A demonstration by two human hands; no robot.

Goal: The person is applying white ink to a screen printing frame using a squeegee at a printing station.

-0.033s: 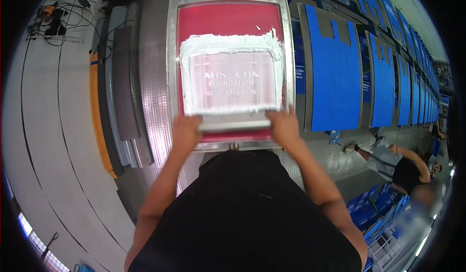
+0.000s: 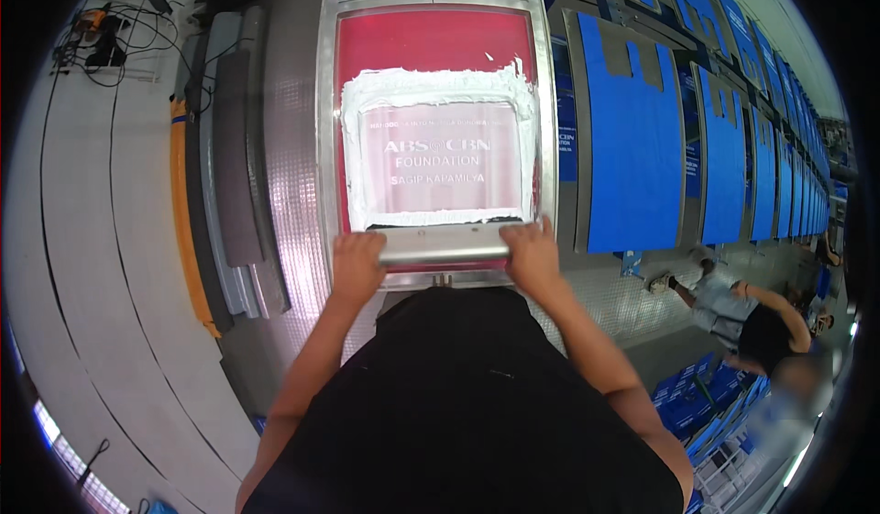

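A screen-printing frame with a metal border lies flat before me. Its red mesh carries a pale rectangle of lettering, ringed by thick white ink. Across the near end of the mesh lies a wide metal squeegee. My left hand is closed on its left end, my right hand on its right end. Both sets of fingers curl over the far edge of the bar. White ink lines the mesh just beyond the squeegee. What lies under the screen is hidden.
Blue cut panels stand in a long row to the right. Rolled material and an orange strip lie left of the frame. Tangled cables sit at the far left. A person is at the right, beside stacked blue pieces.
Both hands have drawn the squeegee slightly nearer to me, and the bar now shows more of its top face. The person at the right has shifted a little.
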